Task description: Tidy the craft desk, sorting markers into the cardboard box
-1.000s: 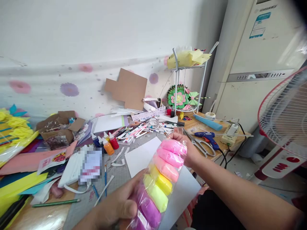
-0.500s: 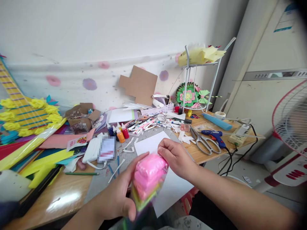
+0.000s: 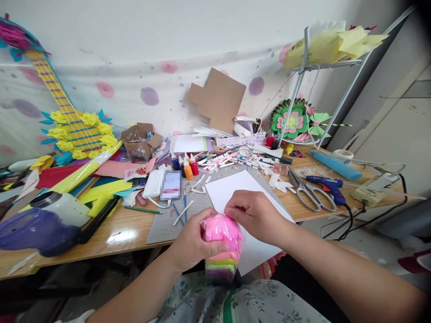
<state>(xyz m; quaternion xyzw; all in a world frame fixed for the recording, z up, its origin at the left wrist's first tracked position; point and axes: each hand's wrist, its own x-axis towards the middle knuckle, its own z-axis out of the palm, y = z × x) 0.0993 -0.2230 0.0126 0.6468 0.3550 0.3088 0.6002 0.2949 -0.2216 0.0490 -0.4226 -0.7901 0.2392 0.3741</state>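
Note:
A clear plastic bag (image 3: 224, 231) of stacked colours, pink on top with yellow, green and purple below, is held upright over my lap at the table's front edge. My left hand (image 3: 198, 240) wraps round its left side, the thumb across the front. At the bag's top right, my right hand (image 3: 251, 213) has its fingers pinched together on the plastic; its fingertips are partly hidden. Behind the hands, a white sheet of paper (image 3: 249, 251) lies partly on the grey cutting mat (image 3: 161, 226).
Scissors (image 3: 314, 197) and a blue glue gun (image 3: 326, 183) lie on the right. Paint bottles (image 3: 188, 169), a phone (image 3: 171, 185) and many markers (image 3: 218, 159) sit further back. A purple-lidded white bottle (image 3: 63, 208) is at left.
The view has shifted left, showing more of the left table. The bag is now more upright, and my left thumb has moved across its front. My right fingers remain at its top.

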